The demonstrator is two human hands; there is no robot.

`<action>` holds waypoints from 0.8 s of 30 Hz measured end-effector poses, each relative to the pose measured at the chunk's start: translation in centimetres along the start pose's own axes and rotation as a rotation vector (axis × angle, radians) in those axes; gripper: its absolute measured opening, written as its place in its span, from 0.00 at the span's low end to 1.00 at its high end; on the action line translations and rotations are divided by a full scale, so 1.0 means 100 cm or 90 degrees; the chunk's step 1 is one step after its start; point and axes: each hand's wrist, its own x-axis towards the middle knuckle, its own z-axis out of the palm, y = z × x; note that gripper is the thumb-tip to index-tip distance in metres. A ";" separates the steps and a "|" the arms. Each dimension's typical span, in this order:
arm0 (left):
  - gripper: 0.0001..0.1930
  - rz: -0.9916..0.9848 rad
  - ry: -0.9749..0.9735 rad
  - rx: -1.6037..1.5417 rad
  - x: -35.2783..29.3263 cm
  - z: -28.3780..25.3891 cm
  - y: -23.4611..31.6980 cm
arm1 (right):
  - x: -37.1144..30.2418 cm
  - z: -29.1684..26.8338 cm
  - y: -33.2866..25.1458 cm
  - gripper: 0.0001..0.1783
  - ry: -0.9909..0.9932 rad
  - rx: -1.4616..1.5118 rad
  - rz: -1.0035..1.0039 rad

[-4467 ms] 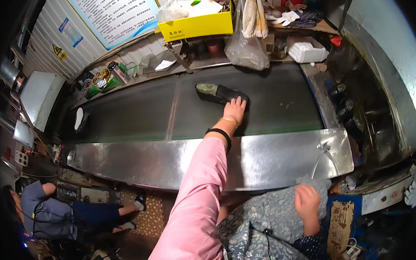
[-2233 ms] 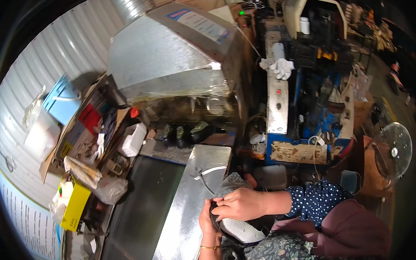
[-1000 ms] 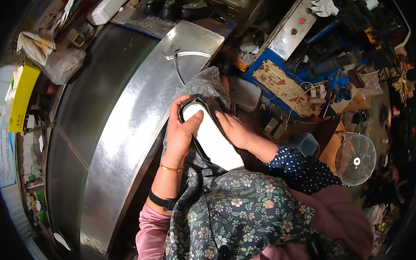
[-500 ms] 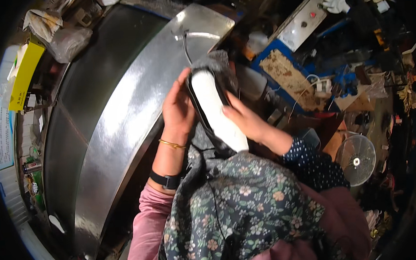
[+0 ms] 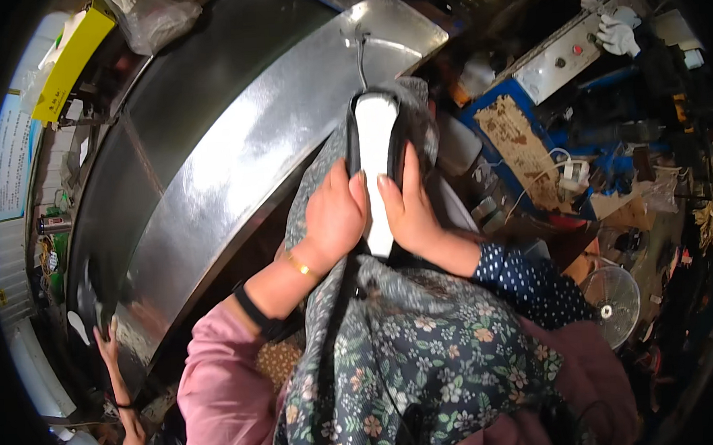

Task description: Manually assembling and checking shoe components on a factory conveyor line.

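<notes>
A black shoe upper with a long white sole-shaped bottom (image 5: 378,141) lies over my lap, white side up and its far end pointing away from me. My left hand (image 5: 336,213) is closed on its left edge, thumb resting on the white surface. On the opposite edge, my right hand (image 5: 411,213) grips it too, with the thumb pressed to the white and the fingers down the black side. What the fingertips touch underneath is hidden. Grey patterned cloth (image 5: 418,98) shows around the far end.
A shiny metal ledge (image 5: 232,160) runs along a dark conveyor belt (image 5: 139,153) on the left. Another person's hand (image 5: 109,344) reaches the belt near a white sole-shaped piece (image 5: 78,327). To the right stand a blue-framed machine (image 5: 522,149) and a round fan (image 5: 611,310).
The shoe upper has turned more upright. My left hand has come from its far left side down to the near left edge. Another person's hand has appeared at lower left.
</notes>
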 end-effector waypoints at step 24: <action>0.26 0.146 -0.173 -0.737 0.080 0.018 0.005 | 0.118 -0.049 0.017 0.14 -0.235 0.375 0.043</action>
